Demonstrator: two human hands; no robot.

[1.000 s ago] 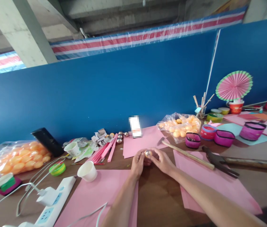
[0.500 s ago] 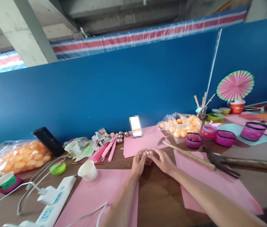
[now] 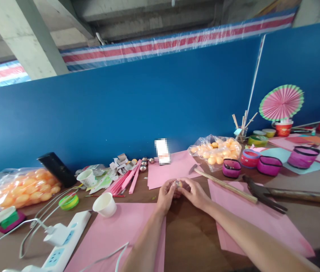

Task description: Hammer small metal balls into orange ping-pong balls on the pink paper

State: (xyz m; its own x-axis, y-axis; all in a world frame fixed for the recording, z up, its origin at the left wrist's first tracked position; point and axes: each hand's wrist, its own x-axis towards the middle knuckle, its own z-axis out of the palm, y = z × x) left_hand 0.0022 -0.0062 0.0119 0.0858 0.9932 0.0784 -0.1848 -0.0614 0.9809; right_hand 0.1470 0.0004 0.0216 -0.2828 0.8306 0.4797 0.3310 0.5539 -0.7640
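Between the fingers of both hands is a small shiny ball (image 3: 178,184), silver with a golden tint. My left hand (image 3: 166,194) is closed on its left side, the thumb pressed near it. From the right, my right hand (image 3: 194,192) grips it with thumb and curled fingers; the ball's underside is hidden. Both hands are just above the brown table (image 3: 188,234), in front of a pink paper sheet (image 3: 174,166). Several similar shiny balls (image 3: 143,164) lie farther back, left of a blurred-out white upright object (image 3: 162,151).
Bags of orange balls stand left (image 3: 30,189) and right (image 3: 219,151). A claw hammer (image 3: 264,194) and a thin-handled hammer (image 3: 225,183) lie to the right. A white paper cup (image 3: 105,205), power strip (image 3: 66,241) and cables are at left. Purple containers (image 3: 269,166) sit at right.
The ball has turned slightly between my fingers. Both hands keep almost the same place, and the things on the table have not moved.
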